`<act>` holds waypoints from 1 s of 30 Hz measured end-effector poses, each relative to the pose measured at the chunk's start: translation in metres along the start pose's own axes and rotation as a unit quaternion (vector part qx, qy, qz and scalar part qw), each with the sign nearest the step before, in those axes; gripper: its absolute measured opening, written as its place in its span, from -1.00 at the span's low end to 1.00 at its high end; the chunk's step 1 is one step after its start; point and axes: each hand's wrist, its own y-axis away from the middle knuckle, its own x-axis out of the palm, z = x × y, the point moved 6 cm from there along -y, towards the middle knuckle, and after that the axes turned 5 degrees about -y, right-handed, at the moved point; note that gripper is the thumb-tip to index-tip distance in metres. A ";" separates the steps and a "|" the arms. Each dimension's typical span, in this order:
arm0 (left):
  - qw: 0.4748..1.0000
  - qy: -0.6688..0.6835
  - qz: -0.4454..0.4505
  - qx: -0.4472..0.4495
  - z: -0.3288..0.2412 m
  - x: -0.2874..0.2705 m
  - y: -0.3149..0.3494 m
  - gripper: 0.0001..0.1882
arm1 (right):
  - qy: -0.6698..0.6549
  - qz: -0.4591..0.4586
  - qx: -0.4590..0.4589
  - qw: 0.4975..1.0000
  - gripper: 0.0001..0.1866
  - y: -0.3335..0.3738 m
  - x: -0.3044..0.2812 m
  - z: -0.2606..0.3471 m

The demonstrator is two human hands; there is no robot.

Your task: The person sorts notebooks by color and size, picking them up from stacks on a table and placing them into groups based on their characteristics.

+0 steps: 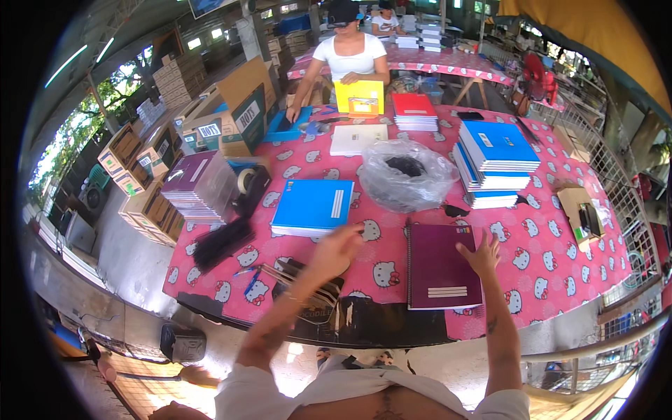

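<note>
A purple spiral notebook (444,269) lies flat near the table's front edge, its dark coil along the left side. My right hand (481,253) is open, with spread fingers over the notebook's right edge. My left hand (339,250) is in the air between the notebook and a stack of blue notebooks (313,204). Its fingers are slightly blurred and loosely bent, and no object shows in them. Below my left forearm sit a cardboard holder (325,285) and some pens (250,280).
A clear plastic bag (407,175) of black coils lies mid-table. Blue notebooks (495,157) stand right, purple ones (199,185) left, beside a tape dispenser (250,189) and black strands (222,245). Across the table, a person (350,56) holds a yellow notebook (359,96). Cardboard boxes (231,115) stand left.
</note>
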 end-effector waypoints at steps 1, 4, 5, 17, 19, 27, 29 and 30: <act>0.999 0.004 0.021 -0.043 0.039 -0.038 0.011 -0.60 | -0.037 -0.098 -0.088 0.991 0.07 0.019 -0.014 0.048; 0.981 -0.123 0.094 -0.120 0.129 -0.088 0.007 -0.60 | -0.159 -0.012 -0.454 0.876 -0.21 0.127 0.042 0.194; 0.977 -0.190 0.093 -0.012 0.147 -0.097 0.011 -0.59 | -0.182 0.089 -0.493 0.846 -0.22 0.175 0.065 0.245; 0.969 -0.184 0.096 0.134 0.199 -0.065 0.013 -0.69 | -0.085 0.368 -0.388 0.841 -0.42 0.245 0.146 0.266; 0.971 -0.169 0.142 0.089 0.198 -0.071 0.002 -0.72 | -0.175 0.396 -0.343 0.834 -0.43 0.238 0.145 0.270; 0.955 -0.202 -0.127 0.176 0.124 -0.143 -0.026 -0.91 | -0.286 0.129 -0.251 0.916 -0.33 0.181 0.147 0.255; 0.954 -0.202 -0.090 0.204 0.070 -0.186 -0.033 -0.90 | -0.324 -0.049 -0.187 0.926 -0.38 0.184 0.097 0.277; 0.950 -0.195 -0.053 0.239 0.039 -0.198 -0.033 -0.88 | -0.321 -0.050 -0.182 0.928 -0.38 0.182 0.087 0.277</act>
